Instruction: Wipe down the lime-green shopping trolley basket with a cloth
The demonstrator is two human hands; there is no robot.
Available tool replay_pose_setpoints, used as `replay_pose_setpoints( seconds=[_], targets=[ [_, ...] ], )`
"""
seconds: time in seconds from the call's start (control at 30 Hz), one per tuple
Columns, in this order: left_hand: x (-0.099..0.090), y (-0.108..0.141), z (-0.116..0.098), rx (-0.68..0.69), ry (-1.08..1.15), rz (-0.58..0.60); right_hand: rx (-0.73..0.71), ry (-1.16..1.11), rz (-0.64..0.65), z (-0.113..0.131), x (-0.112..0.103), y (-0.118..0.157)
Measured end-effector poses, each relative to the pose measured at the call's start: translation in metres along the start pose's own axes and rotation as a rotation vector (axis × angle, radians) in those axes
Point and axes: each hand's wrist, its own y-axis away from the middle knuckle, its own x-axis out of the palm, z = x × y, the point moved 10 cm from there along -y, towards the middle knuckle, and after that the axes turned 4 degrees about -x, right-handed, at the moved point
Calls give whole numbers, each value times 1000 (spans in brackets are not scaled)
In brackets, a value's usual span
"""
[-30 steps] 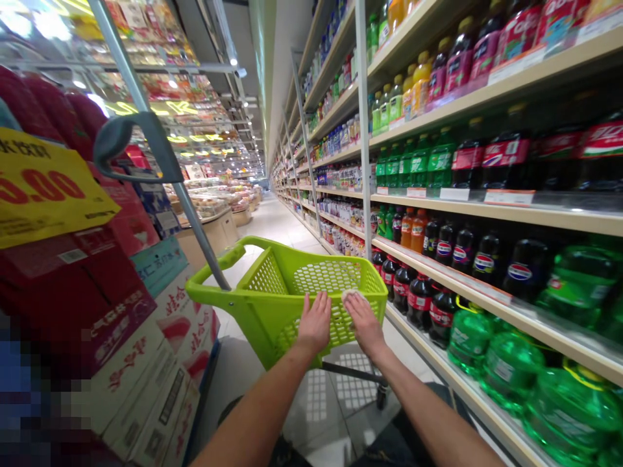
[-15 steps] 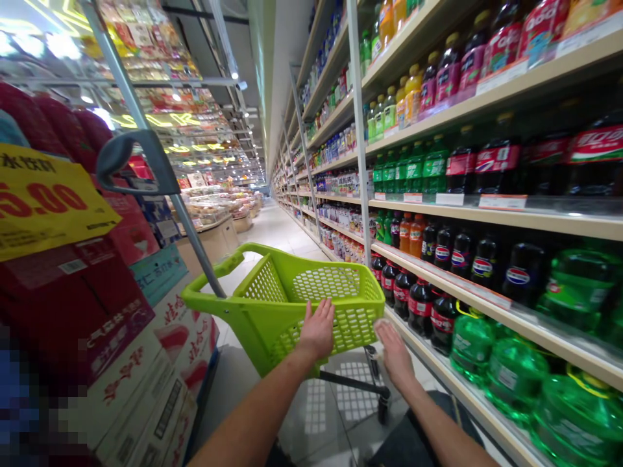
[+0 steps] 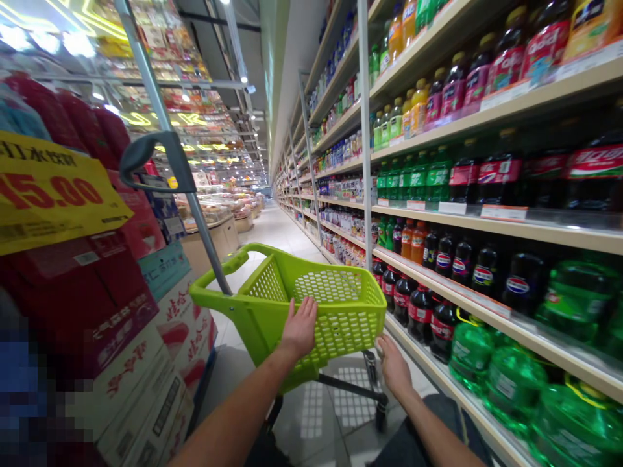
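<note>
A lime-green shopping cart [image 3: 272, 318] stands sideways in front of me, its perforated basket showing nothing inside. My left hand [image 3: 300, 327] lies open, fingers stretched, against the near side wall just below the rim. By the basket's lower right corner, my right hand [image 3: 395, 370] is closed with its fingers curled. A small pale scrap, seemingly a cloth, shows at its fingertips and is mostly hidden by them. Whether that hand touches the cart I cannot tell.
Shelves [image 3: 487, 217] of soda bottles run along the right, with large green bottles [image 3: 503, 370] lowest. Stacked drink cartons [image 3: 141, 383] and a yellow price sign [image 3: 58, 194] stand left. A grey pole [image 3: 195, 207] with a handle rises before the cart. The tiled aisle [image 3: 272, 227] leads away.
My left hand has slid left along the cart's side. My right hand has dropped slightly and its fingers have curled in more. The view has shifted a little.
</note>
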Motion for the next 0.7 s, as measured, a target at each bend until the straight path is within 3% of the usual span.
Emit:
replay_pose_setpoints(
  seconds=[0.1,0.17,0.23,0.43,0.6,0.7],
  targets=[
    [1,4,13,-41,-38,-17,22,-35,-89,19,-15,-23],
    [4,8,15,-39,-36,-11,-54,-56,-101,43,-20,-53],
    [4,11,16,-28,-23,-6,-140,-52,-73,66,-15,-65],
    [-3,21,44,-95,-28,-28,-266,6,85,87,14,-18],
    [-1,28,51,-117,-7,1,-299,-71,15,119,-2,-63],
    [-2,30,48,-112,15,2,-305,-63,63,130,12,-57]
  ],
)
